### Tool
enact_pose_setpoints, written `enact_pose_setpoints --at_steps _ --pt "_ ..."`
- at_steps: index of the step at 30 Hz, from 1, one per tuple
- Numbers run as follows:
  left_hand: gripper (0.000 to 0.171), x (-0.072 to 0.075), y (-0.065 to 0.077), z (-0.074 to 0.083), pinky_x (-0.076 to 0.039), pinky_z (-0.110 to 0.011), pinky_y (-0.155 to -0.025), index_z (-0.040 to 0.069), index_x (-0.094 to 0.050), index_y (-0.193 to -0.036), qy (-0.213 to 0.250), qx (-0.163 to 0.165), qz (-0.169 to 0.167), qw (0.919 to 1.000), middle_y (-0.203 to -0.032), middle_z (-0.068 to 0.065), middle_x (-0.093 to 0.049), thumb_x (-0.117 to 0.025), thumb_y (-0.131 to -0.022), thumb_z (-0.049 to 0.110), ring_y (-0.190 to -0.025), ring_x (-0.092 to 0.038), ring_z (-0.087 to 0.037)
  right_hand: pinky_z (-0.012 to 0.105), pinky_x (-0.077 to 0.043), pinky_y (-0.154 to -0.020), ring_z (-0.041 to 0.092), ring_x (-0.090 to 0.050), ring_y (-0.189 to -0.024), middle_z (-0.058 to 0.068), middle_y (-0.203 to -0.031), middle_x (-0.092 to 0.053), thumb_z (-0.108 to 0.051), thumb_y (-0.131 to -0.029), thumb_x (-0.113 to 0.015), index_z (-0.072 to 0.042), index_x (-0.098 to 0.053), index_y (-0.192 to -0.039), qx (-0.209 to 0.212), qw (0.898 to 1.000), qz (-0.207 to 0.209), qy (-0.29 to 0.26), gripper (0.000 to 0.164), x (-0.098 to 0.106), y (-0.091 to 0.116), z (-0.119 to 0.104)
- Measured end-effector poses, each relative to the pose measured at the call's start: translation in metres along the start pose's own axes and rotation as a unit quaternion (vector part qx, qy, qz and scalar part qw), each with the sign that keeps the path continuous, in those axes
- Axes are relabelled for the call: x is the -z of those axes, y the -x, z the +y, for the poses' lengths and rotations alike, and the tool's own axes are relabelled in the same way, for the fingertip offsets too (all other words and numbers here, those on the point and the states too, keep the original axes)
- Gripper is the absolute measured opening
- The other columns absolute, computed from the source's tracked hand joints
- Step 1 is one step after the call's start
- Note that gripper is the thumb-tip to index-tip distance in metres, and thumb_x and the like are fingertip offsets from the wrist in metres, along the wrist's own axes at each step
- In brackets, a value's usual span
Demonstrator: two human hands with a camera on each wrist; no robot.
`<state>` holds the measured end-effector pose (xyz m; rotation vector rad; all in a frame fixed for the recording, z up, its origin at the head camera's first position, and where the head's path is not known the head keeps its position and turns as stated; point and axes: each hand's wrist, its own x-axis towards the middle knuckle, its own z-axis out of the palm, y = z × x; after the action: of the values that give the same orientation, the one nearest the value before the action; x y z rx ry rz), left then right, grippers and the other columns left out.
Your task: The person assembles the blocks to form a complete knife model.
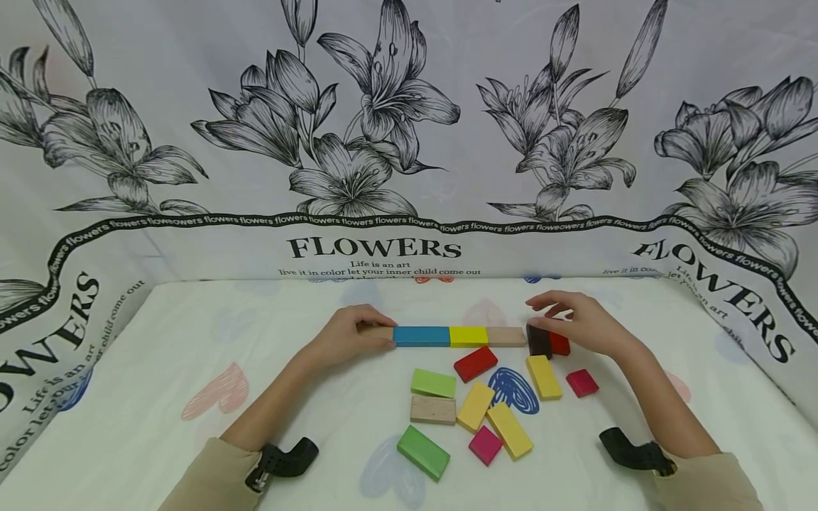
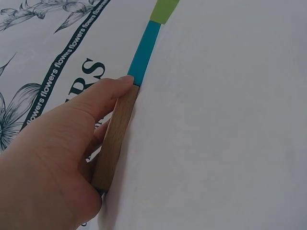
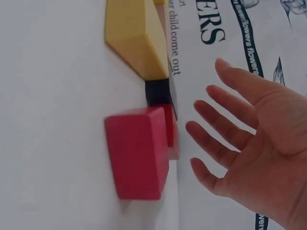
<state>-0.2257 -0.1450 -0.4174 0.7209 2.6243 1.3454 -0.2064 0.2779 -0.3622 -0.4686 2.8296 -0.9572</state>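
My left hand [image 1: 348,332] grips a plain wooden block [image 2: 115,139] at the left end of a straight row, fingers along its far side. Rightward in the row follow a blue block [image 1: 422,336], a yellow block [image 1: 469,336] and a second wooden block [image 1: 506,337]. A black block [image 1: 540,343] stands just past the row's right end, with a red block [image 1: 559,345] beside it. Over these two hovers my right hand [image 1: 581,323], its fingers spread and loosely bent. The right wrist view shows nothing in its palm.
Nearer to me lie loose blocks: a red one [image 1: 476,363], light green [image 1: 433,382], wooden [image 1: 432,409], green [image 1: 424,453], several yellow [image 1: 544,377] and two crimson [image 1: 582,383]. A flower-printed cloth [image 1: 358,259] rises behind the white tabletop [image 1: 307,440].
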Motion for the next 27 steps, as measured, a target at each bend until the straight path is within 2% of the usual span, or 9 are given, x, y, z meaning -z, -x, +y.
enact_pose_setpoints --at_steps 6,12,20,24,27 --pt "0.031 -0.001 0.0 0.0 -0.046 -0.036 -0.094 0.013 -0.082 -0.117 0.001 0.006 -0.001 1.0 -0.107 0.001 -0.073 -0.087 -0.087 0.02 -0.101 -0.06 -0.017 0.064 -0.051 -0.1 0.042 -0.06 -0.122 0.022 -0.134 -0.067 -0.025 -0.097 -0.077 -0.002 -0.065 -0.138 -0.018 1.0 -0.002 -0.01 0.048 0.0 0.013 0.015" --pt "0.032 -0.003 -0.001 0.0 -0.046 -0.038 -0.094 0.014 -0.082 -0.117 0.0 0.009 -0.002 1.0 -0.107 0.002 -0.073 -0.087 -0.087 0.023 -0.101 -0.059 -0.017 0.072 -0.045 -0.101 0.045 -0.054 -0.127 0.024 -0.14 -0.062 -0.018 -0.093 -0.081 -0.003 -0.062 -0.142 -0.015 1.0 -0.004 -0.017 0.055 0.0 0.02 0.027" --pt "0.032 -0.001 0.0 0.003 -0.046 -0.038 -0.094 0.015 -0.082 -0.117 0.003 0.018 0.001 0.9998 -0.107 0.002 -0.073 -0.088 -0.087 0.023 -0.101 -0.059 -0.018 0.076 -0.04 -0.103 0.049 -0.048 -0.132 0.026 -0.143 -0.059 -0.015 -0.09 -0.083 -0.004 -0.062 -0.143 -0.007 1.0 -0.024 -0.015 0.059 -0.001 0.019 0.026" --pt "0.032 0.0 0.0 0.002 -0.046 -0.038 -0.094 0.015 -0.082 -0.117 -0.002 0.015 0.0 0.9999 -0.109 0.001 -0.073 -0.087 -0.087 0.022 -0.101 -0.059 -0.018 0.075 -0.044 -0.101 0.054 -0.043 -0.136 0.028 -0.146 -0.055 -0.014 -0.088 -0.085 -0.004 -0.063 -0.143 -0.002 0.999 -0.047 -0.016 0.06 0.0 0.02 0.024" --pt "0.032 0.0 0.0 0.002 -0.046 -0.038 -0.094 0.015 -0.082 -0.117 -0.006 0.014 0.001 0.9999 -0.108 0.001 -0.073 -0.087 -0.087 0.022 -0.1 -0.059 -0.018 0.071 -0.049 -0.099 0.054 -0.044 -0.134 0.028 -0.144 -0.058 -0.012 -0.086 -0.086 -0.004 -0.064 -0.142 0.017 0.998 -0.056 -0.011 0.06 -0.002 0.019 0.024"
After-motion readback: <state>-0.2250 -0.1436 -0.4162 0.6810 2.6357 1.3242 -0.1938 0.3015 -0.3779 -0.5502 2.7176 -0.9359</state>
